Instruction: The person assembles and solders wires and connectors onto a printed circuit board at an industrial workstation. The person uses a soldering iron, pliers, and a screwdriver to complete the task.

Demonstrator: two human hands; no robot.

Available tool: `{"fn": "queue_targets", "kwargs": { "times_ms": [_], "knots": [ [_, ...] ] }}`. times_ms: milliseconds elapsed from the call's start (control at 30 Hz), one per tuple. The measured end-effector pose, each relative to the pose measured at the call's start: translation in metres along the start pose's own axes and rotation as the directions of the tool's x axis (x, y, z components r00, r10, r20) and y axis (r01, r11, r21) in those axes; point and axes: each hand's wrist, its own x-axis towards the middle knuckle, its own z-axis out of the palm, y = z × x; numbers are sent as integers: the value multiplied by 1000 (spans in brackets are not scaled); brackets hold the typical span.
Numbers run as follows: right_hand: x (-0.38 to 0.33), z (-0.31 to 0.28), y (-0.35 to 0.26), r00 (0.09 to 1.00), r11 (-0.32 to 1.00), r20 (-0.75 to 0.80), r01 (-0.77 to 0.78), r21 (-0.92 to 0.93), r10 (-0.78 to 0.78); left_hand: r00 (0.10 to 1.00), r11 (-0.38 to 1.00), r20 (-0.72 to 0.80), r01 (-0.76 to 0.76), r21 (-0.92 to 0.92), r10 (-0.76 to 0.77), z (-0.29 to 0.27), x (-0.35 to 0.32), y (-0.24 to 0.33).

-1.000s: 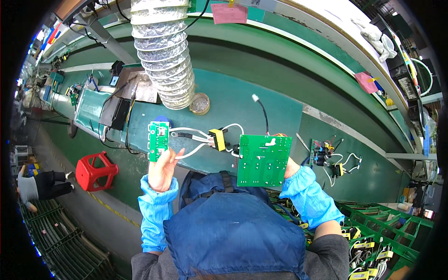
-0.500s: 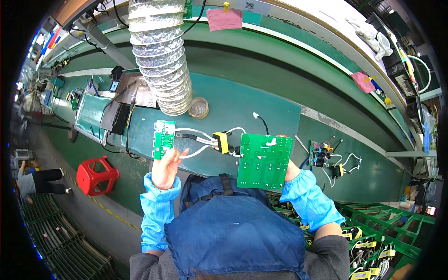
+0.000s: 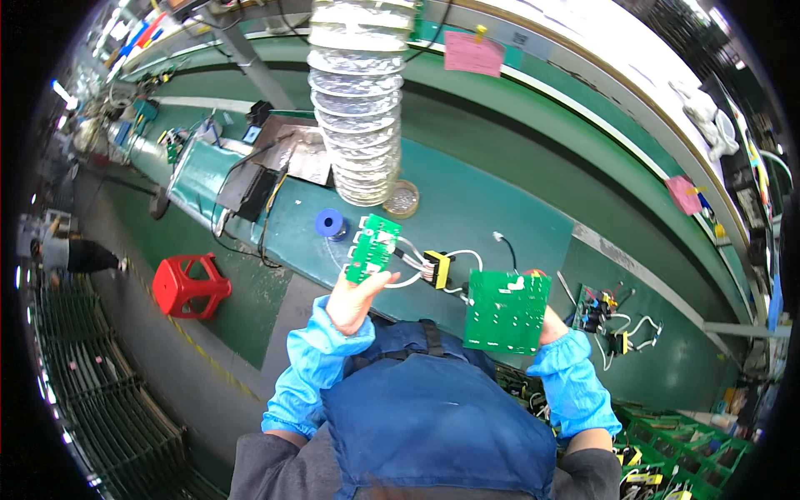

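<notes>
My left hand point(image 3: 354, 302) grips the lower end of a small green circuit board point(image 3: 372, 247), thumb on its face. White and dark wires run from it to a yellow-and-black transformer point(image 3: 436, 269), which hangs between the two boards. More white wire links the transformer to a larger green circuit board point(image 3: 507, 313), solder side up. My right hand point(image 3: 552, 325) holds that board by its right edge; most of its fingers are hidden beneath. A blue solder wire spool point(image 3: 331, 223) stands on the bench left of the small board.
A ribbed exhaust hose point(image 3: 357, 100) hangs over the green bench point(image 3: 467, 196), near a round tin point(image 3: 402, 200). Another wired board assembly point(image 3: 596, 310) lies to the right. Green racks of assemblies point(image 3: 667, 446) stand at lower right, a red stool point(image 3: 190, 286) at left.
The view has shifted, so the bench sits further right in it. The small board is now tilted and closer to the large one. The blue spool, hidden before, now shows.
</notes>
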Motion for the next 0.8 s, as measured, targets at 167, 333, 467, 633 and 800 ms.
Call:
{"fn": "queue_targets", "kwargs": {
  "times_ms": [167, 333, 467, 633, 800],
  "knots": [
    [-6, -31, -30, 975, 155, 55, 90, -984, -216, 998, 995, 22, 64, 81, -66, -1, -1, -2],
    [12, -58, 1, 763, -662, 366, -107, -742, -533, 994, 989, 38, 94, 118, -99, 0, -3, -3],
    [15, -53, -6, 814, -631, 185, -261, -730, -551, 981, 974, 91, 155, 162, -172, 8, -1, -3],
    [2, 104, -37, 647, -64, 337, 406, -912, -684, 951, 928, 160, 205, 310, -264, 27, 2, -6],
    [24, 155, -25, 618, -262, 473, 405, -876, -628, 940, 905, 195, 191, 380, -281, 41, 2, -9]
  ]
}}
